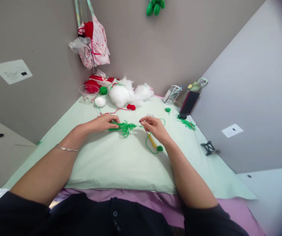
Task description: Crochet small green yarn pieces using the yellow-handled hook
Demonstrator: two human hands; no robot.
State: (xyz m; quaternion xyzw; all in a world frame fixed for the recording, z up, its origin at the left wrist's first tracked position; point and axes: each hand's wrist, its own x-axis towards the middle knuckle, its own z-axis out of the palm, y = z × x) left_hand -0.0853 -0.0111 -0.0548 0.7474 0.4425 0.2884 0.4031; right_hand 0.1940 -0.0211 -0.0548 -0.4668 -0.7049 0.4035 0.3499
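A tangled bundle of green yarn (126, 127) lies over the pale green cloth between my hands. My left hand (104, 122) is closed on the bundle's left end. From its right end a green strand runs to my right hand (152, 126), whose fingers are pinched together; the strand appears to pass at the fingertips. Below my right hand lie a yellow-handled crochet hook (152, 140) and a small dark green piece (160, 148) with a loop of green yarn beside it.
White stuffing (122, 93) sits at the back, near a clear bowl (89, 95) and a red yarn piece (131, 107). To the right are a pen holder (172, 95), a phone (189, 103), cut green strands (187, 124) and a black clip (209, 148).
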